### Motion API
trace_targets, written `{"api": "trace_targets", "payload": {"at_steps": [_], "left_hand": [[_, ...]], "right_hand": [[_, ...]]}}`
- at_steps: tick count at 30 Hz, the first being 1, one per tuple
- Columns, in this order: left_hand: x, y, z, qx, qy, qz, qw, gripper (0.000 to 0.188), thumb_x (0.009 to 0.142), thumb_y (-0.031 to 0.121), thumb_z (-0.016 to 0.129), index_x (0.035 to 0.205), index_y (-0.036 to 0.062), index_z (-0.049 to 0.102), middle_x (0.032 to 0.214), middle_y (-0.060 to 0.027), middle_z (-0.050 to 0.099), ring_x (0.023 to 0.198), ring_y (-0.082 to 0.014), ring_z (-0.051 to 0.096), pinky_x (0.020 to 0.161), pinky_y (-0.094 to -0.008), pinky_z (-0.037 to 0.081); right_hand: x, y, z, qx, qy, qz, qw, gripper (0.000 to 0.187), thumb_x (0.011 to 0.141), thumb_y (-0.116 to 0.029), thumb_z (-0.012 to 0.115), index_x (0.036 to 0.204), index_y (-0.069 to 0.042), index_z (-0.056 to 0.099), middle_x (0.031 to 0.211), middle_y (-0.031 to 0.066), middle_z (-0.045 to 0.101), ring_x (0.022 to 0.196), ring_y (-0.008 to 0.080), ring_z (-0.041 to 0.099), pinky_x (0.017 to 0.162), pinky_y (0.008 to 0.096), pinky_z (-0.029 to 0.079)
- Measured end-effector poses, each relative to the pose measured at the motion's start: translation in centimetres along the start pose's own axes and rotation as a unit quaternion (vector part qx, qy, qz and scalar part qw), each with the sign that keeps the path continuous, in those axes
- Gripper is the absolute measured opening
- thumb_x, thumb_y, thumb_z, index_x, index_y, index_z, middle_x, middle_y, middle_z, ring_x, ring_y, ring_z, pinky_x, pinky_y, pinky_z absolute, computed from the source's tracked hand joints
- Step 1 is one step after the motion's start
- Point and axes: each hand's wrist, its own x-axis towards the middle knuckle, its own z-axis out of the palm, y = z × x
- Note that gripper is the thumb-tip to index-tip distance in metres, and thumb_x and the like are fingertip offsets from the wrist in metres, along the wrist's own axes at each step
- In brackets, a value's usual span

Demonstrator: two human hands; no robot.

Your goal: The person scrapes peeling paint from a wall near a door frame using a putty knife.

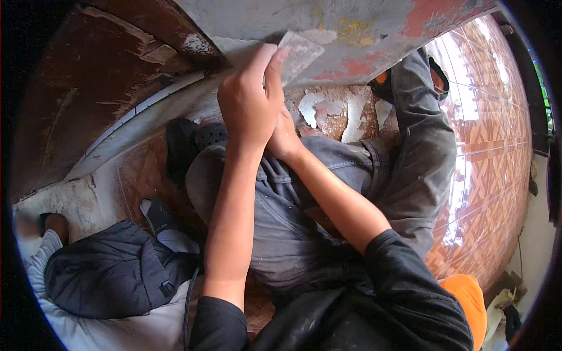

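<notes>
My left hand [250,96] is closed around a scraper [301,54], its thumb and fingers bent around the near end. The scraper's flat grey blade, worn and speckled, lies against the painted wall [263,14]; its handle is hidden in my grip. My right hand [283,136] is pressed up under the left one, and its fingers are out of sight behind it. Beside the blade the wall shows grey, yellow and red patches where the paint is worn.
Peeled paint flakes [328,111] litter the floor below the wall. A dark, scuffed wooden panel [76,88] stands at the left. Close on my lower left is another person in a dark cap [108,272]. Shiny patterned tiles [486,152] stretch out on the right.
</notes>
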Motion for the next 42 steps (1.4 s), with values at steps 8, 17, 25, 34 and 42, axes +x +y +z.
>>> {"api": "trace_targets", "payload": {"at_steps": [8, 17, 25, 34, 42], "left_hand": [[-1.7, -1.5, -1.9, -0.067, -0.142, -0.117, 0.981, 0.024, 0.095, 0.024, 0.055, 0.087, 0.0016, 0.058, 0.069, -0.0231, 0.056, 0.069, -0.0451, 0.054, 0.057, -0.0446, 0.042], [-1.2, -1.6, -1.2, -0.052, -0.1, -0.14, 0.984, 0.027, 0.095, 0.028, 0.054, 0.09, 0.0019, 0.061, 0.07, -0.0212, 0.059, 0.067, -0.0414, 0.057, 0.057, -0.0418, 0.043], [-0.2, -0.8, 0.1, -0.044, -0.063, -0.104, 0.992, 0.025, 0.094, 0.027, 0.056, 0.092, 0.0037, 0.064, 0.071, -0.0198, 0.062, 0.067, -0.0399, 0.06, 0.058, -0.0419, 0.045], [-0.4, 0.4, -0.5, 0.0, -0.073, -0.048, 0.996, 0.022, 0.092, 0.028, 0.058, 0.091, 0.0075, 0.066, 0.073, -0.0187, 0.062, 0.07, -0.0399, 0.061, 0.058, -0.0435, 0.046], [-1.2, -1.8, -1.7, 0.042, -0.098, -0.099, 0.989, 0.025, 0.094, 0.032, 0.055, 0.093, 0.0091, 0.065, 0.079, -0.0194, 0.064, 0.074, -0.0422, 0.061, 0.06, -0.0465, 0.047]], "right_hand": [[-0.5, 1.4, -4.1, -0.06, -0.151, 0.159, 0.974, 0.073, 0.099, -0.059, 0.029, 0.107, 0.006, 0.06, 0.093, 0.0103, 0.06, 0.085, 0.0155, 0.052, 0.076, 0.0289, 0.046], [-0.1, 0.8, -2.1, 0.075, -0.109, 0.184, 0.974, 0.069, 0.098, -0.06, 0.03, 0.1, 0.002, 0.062, 0.081, 0.0049, 0.06, 0.069, 0.0117, 0.051, 0.062, 0.0255, 0.041], [0.9, 1.7, -2.4, 0.139, -0.06, 0.2, 0.968, 0.05, 0.1, -0.045, 0.037, 0.11, 0.0, 0.055, 0.094, 0.0073, 0.059, 0.08, 0.0132, 0.052, 0.068, 0.0278, 0.041], [0.0, -0.1, -2.4, 0.108, -0.086, 0.188, 0.973, 0.047, 0.101, -0.037, 0.038, 0.125, 0.001, 0.052, 0.114, 0.0105, 0.059, 0.101, 0.0184, 0.057, 0.085, 0.0317, 0.047], [0.3, 0.0, -2.0, -0.061, -0.178, 0.191, 0.963, 0.063, 0.102, -0.049, 0.028, 0.131, 0.004, 0.047, 0.126, 0.0191, 0.056, 0.113, 0.0264, 0.055, 0.096, 0.0376, 0.045]]}}
